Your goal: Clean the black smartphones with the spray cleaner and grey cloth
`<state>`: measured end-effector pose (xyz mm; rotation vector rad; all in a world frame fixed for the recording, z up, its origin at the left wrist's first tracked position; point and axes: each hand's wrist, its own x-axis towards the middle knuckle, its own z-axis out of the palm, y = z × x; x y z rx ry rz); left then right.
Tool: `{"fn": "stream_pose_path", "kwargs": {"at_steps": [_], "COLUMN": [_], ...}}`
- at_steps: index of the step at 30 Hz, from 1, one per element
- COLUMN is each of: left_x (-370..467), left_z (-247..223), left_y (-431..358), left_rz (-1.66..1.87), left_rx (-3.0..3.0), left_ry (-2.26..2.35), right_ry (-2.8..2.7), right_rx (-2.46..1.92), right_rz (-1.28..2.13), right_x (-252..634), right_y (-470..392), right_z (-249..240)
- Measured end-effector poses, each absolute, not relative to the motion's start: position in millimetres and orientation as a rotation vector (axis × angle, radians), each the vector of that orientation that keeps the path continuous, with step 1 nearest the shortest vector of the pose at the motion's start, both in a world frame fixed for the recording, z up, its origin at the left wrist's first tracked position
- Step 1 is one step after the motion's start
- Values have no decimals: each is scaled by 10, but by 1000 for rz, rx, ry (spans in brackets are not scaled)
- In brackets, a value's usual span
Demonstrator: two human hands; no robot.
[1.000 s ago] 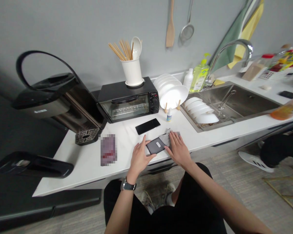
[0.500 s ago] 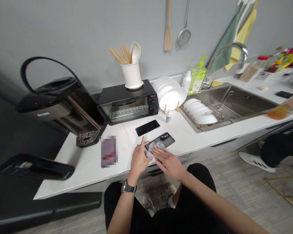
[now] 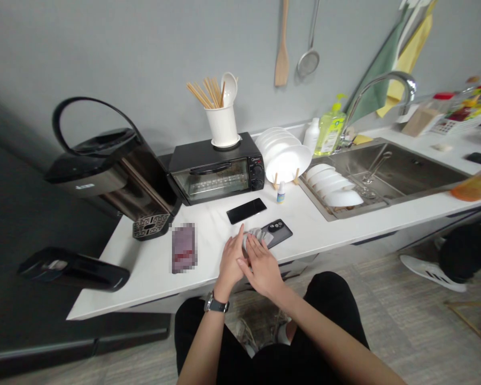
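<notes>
Right hand (image 3: 262, 270): flat on cloth (image 3: 260, 232) over grey phone (image 3: 281, 232)
Left hand (image 3: 231, 262): phone's 8 o'clock, grip unclear
Bottle (image 3: 280, 195): hands' 1 o'clock

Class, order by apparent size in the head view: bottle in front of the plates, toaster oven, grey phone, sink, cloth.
1. Sink
2. Toaster oven
3. Grey phone, cloth: unsure, both partly covered
4. Bottle

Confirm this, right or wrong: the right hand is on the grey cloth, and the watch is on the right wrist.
Wrong on the wrist: the head view shows the watch on the left wrist. The right hand is indeed on the grey cloth.
</notes>
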<state>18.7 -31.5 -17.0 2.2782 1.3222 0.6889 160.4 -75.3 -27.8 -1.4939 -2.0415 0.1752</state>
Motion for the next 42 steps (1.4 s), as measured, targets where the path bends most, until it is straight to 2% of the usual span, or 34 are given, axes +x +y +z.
{"fn": "stream_pose_path", "kwargs": {"at_steps": [4,10,14,18,22,27,33,38,42], "left_x": [201,252,233,194,214,258,233,238,240], "left_z": [-121,-99,-145,-163,-127,-114,-149,-146,-167], "left_y": [-332,-282,-255,-267,-283,-265,-276,-275,-269], "left_rz": [720,747,736,734,752,748,759,751,748], "left_rx": [2251,2247,2269,2324,2298,2265,2281,2286,2294], "left_ry": [1307,1312,1281,1229,1263,1299,1252,1279,1252], "right_ry": [-2127,-2004,-1929,-2087,-2205,-1969,-2283,-2133,-2386], "right_rx": [-1401,-1675,-1713,-1474,-1387,-1724,-1362,-1549,-1214], "right_rz": [254,11,-4,147,203,-12,155,58,195], "right_x": [1942,2815,2325,1748,2151,2570,2231,2435,2436], "right_y": [-1007,-807,-579,-708,-800,-682,-793,-670,-619], "right_z": [-269,-390,-347,-272,-290,-310,-271,-232,-224]}}
